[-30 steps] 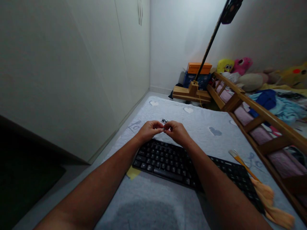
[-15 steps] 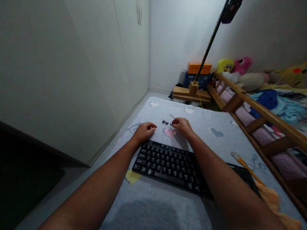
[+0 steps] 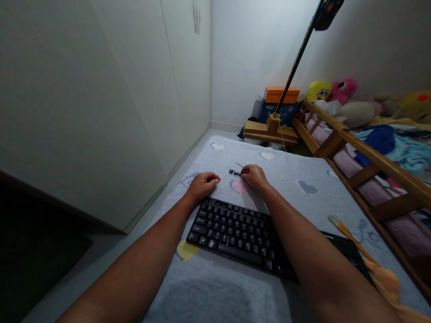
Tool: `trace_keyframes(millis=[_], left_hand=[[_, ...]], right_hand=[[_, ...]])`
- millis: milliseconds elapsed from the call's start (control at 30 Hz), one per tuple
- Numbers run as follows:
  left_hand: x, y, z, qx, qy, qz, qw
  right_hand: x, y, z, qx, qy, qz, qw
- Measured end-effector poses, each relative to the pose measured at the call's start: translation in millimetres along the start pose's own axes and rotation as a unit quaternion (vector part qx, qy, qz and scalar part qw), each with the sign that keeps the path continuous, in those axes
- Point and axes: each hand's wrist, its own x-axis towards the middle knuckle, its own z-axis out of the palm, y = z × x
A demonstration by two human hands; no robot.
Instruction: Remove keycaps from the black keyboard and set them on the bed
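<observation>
My right hand [image 3: 254, 176] is closed in a pinch over the sheet, its fingertips on a small dark keycap [image 3: 239, 174]. Two more keycaps, one of them the leftmost keycap [image 3: 231, 171], sit in a short row just left of it. A thin grey metal stick [image 3: 239, 164] juts out past the right fingers; its other end is hidden by the hand. Resting loosely curled beside the row, my left hand [image 3: 204, 184] has thumb and fingers slightly apart and nothing visible in it. Below both hands lies a black keyboard [image 3: 232, 233], partly covered by my right forearm.
A flat brush [image 3: 346, 233] with an orange handle lies across the keyboard's right end, by an orange cloth [image 3: 385, 280]. A wooden bed rail [image 3: 377, 166] borders the right, a white wardrobe [image 3: 141, 89] the left. A wooden stand [image 3: 271, 128] holds a pole behind.
My right hand has shifted slightly left, bringing its keycap closer to the other two; the metal stick moved left too. My left hand stays put. The view has shifted a little.
</observation>
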Motion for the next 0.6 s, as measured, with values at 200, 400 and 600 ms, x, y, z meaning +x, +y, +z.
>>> trace_keyframes(millis=[200, 400, 600], left_hand=[[0.1, 0.7, -0.5, 0.011, -0.007, 0.001, 1.0], [-0.9, 2.9, -0.8, 0.021, -0.011, 0.001, 1.0], [-1.2, 4.1, -1.8, 0.026, -0.015, 0.004, 1.0]], right_hand=[[0.1, -0.5, 0.8, -0.01, 0.0, -0.001, 1.0], [-0.9, -1.7, -0.3, -0.009, -0.003, -0.005, 1.0], [-1.4, -2.5, -1.1, -0.01, -0.005, -0.006, 1.0]])
